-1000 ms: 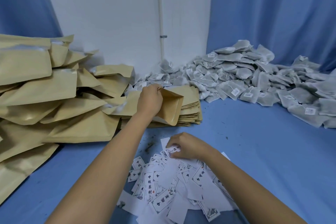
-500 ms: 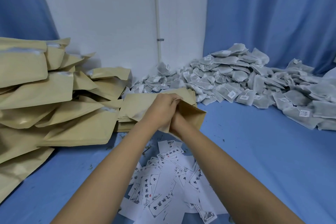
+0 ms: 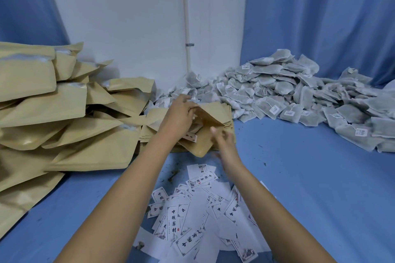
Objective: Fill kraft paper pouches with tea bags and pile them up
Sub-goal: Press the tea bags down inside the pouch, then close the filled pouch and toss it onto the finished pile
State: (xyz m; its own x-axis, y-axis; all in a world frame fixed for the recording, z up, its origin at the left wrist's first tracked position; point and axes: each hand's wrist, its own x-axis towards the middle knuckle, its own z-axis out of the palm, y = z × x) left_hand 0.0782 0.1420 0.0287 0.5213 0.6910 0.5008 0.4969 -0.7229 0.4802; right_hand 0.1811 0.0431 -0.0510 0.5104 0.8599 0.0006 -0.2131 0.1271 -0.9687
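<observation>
Kraft paper pouch (image 3: 205,134) hangs tilted above the blue desk (image 3: 299,177), its mouth pinched open by the left hand (image 3: 179,114), with a printed slip (image 3: 190,136) at the opening. The blurred right hand (image 3: 224,140) hovers just beside it, fingers loosely spread. Filled pouches (image 3: 53,113) are heaped at left, tea bags (image 3: 288,96) at right.

Pouches (image 3: 53,113) piled at left, and the pouch (image 3: 202,143) at centre, are tan kraft paper, smooth with a dull sheen, some mouths lined silvery. Tea bags (image 3: 288,96) at right are grey-white fibrous mesh with paper tags (image 3: 274,109). Cards (image 3: 192,220) at lower centre are white printed paper on matt blue cloth (image 3: 310,177).
</observation>
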